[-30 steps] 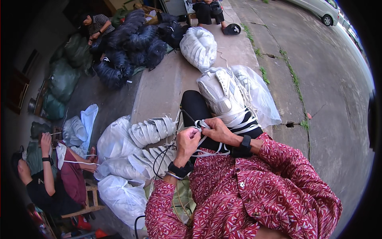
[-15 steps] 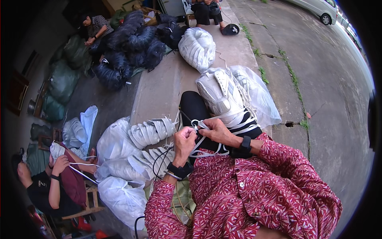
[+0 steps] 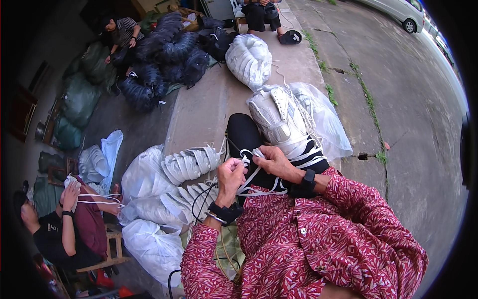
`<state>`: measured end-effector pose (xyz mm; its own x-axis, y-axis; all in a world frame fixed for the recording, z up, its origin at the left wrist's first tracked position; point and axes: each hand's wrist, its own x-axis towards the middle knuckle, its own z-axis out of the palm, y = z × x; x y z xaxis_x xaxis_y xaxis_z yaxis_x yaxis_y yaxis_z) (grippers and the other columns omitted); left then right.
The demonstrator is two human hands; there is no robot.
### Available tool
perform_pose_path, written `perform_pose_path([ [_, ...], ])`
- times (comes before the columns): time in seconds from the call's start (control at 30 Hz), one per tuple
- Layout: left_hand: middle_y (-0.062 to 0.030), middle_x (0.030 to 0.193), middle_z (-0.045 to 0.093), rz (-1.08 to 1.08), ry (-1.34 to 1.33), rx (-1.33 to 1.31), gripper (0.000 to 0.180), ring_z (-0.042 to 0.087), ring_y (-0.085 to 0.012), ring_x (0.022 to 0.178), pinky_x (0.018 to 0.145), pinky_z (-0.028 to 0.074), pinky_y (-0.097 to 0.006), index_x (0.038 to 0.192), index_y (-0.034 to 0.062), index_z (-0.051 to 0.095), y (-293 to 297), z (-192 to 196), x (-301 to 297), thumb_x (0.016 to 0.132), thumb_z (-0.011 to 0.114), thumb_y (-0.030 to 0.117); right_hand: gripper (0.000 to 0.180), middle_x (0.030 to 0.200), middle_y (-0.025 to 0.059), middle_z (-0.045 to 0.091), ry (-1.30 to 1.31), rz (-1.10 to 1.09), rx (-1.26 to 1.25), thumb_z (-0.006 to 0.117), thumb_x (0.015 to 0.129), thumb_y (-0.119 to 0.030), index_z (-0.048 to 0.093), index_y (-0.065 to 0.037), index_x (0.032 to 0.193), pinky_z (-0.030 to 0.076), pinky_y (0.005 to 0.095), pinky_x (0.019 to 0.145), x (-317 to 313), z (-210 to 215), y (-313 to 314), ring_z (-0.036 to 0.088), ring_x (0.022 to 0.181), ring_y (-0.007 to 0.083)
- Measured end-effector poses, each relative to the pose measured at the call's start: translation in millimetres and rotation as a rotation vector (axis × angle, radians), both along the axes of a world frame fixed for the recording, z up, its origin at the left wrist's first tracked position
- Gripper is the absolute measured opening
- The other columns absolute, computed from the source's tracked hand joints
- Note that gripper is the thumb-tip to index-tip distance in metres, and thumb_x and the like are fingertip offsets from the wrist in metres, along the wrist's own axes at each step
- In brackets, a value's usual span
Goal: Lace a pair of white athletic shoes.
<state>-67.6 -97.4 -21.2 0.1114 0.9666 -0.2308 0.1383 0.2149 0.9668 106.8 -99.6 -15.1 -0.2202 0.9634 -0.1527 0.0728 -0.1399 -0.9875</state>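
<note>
A bundle of white shoe uppers (image 3: 274, 113) with eyelets rests across my legs, long white laces trailing from it. Above my dark-clad knee, my left hand (image 3: 232, 174) is closed in a pinch on a white shoelace (image 3: 255, 174). Just to its right, my right hand (image 3: 275, 162) pinches a loop of white lace between thumb and forefinger. A small gap separates the two sets of fingertips. Loose lace hangs below both hands over my lap. The fingers partly hide what the left hand grips.
Left of me lie white stacked shoe parts (image 3: 191, 167) and white plastic bags (image 3: 152, 251). Beyond are a round white bundle (image 3: 249, 61) and dark bundles (image 3: 149, 84). A seated co-worker (image 3: 59, 234) handles white laces; others sit further off. A van (image 3: 398, 15) stands far right.
My right hand has drawn slightly up and away from the left, lifting a lace loop. The co-worker on the left has raised both hands together around a white piece.
</note>
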Motion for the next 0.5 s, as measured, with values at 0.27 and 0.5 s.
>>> perform_pose_path([
  [0.27, -0.0047, 0.067, 0.06, -0.11, 0.033, 0.125, 0.011, 0.051, -0.0048, 0.048, 0.041, 0.042, -0.018, 0.083, -0.0007, 0.06, 0.2, -5.2, 0.5, 0.086, 0.053, 0.008, 0.018, 0.062, 0.0124, 0.055, -0.193, 0.013, 0.33, 0.063, 0.077, -0.012, 0.054, 0.003, 0.077, 0.04, 0.0354, 0.052, -4.1, -22.5, 9.1, 0.048, 0.054, 0.0185],
  [0.5, -0.0048, 0.067, 0.06, -0.067, 0.013, 0.062, 0.012, 0.051, -0.0054, 0.046, 0.041, 0.041, -0.018, 0.084, -0.0006, 0.059, -0.4, -4.8, 0.5, 0.087, 0.052, 0.008, 0.018, 0.058, 0.0051, 0.049, -0.216, 0.047, 0.303, 0.059, 0.083, -0.016, 0.055, 0.001, 0.078, 0.035, 0.0306, 0.046, -3.2, -15.4, 5.3, 0.043, 0.049, 0.0118],
])
